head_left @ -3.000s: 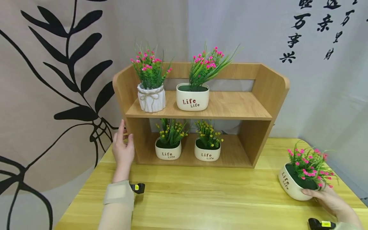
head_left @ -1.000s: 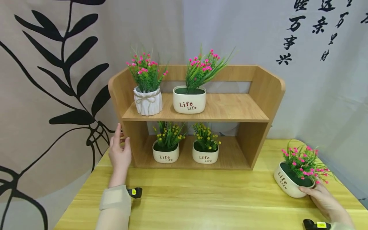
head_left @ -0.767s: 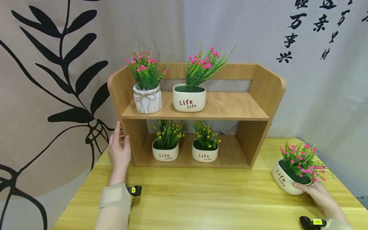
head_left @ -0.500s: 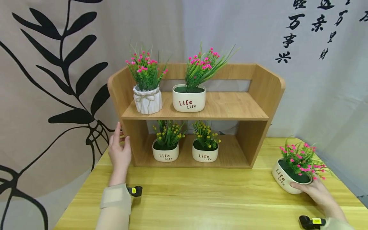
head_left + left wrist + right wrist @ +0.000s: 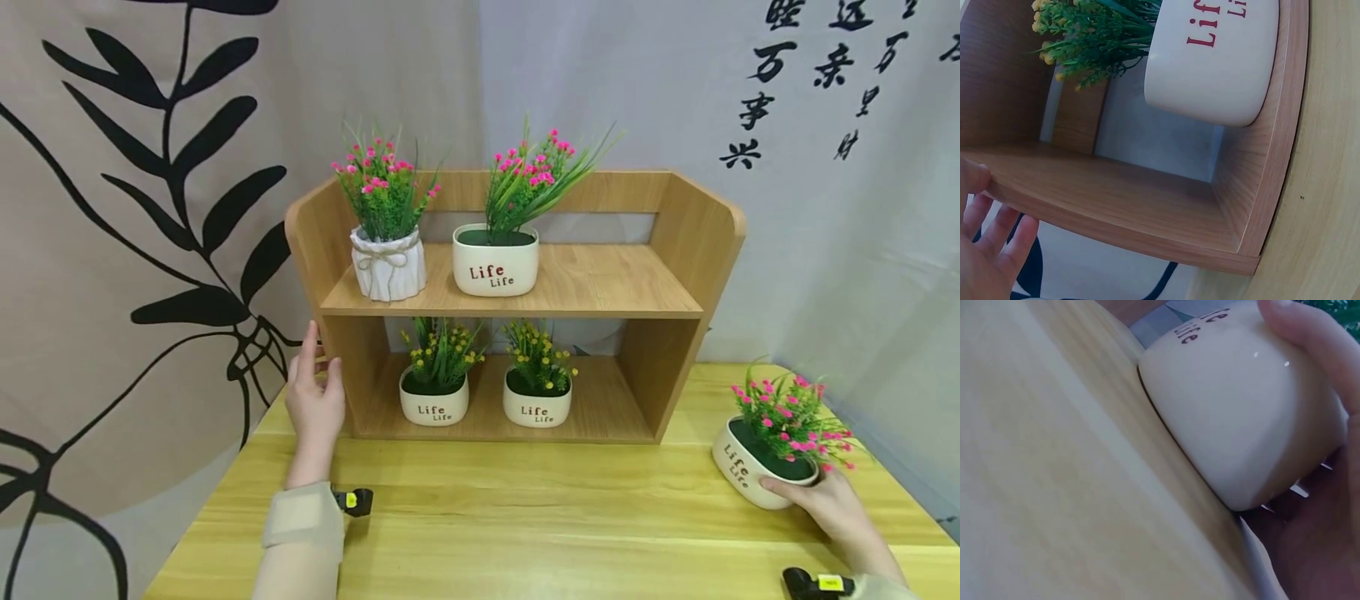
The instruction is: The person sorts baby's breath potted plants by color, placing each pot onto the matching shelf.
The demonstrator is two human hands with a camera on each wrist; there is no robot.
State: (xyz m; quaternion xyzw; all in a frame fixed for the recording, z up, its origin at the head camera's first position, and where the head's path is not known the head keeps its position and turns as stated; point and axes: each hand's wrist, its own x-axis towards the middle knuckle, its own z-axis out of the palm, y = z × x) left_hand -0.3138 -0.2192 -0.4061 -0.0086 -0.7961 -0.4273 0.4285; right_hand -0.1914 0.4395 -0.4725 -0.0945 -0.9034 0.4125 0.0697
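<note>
My right hand [image 5: 828, 504] grips a white "Life" potted plant [image 5: 750, 475] with pink flowers at the right of the table, thumb on its near wall. Its base meets the tabletop in the right wrist view; the other fingers are mostly hidden behind it. At the left side panel of a two-tier wooden shelf [image 5: 517, 309] is my left hand [image 5: 317, 408]. Its fingers extend along the panel's outer side, thumb close to the front edge. In the left wrist view, the fingers [image 5: 1019, 244] show outside the panel, with a yellow-flowered potted plant [image 5: 1210, 75] further inside.
The upper tier bears a pink-flowered plant in a white bow-tied pot [image 5: 388, 271] and another in a "Life" pot [image 5: 495, 265]. Below stand two yellow-flowered plants in white pots [image 5: 435, 407]. Behind the wooden table [image 5: 525, 508] hangs a printed curtain [image 5: 600, 75].
My right hand has slid slightly left around the held potted plant, its thumb now farther along the near wall. My left hand stays at the shelf's side. The head view has shifted slightly.
</note>
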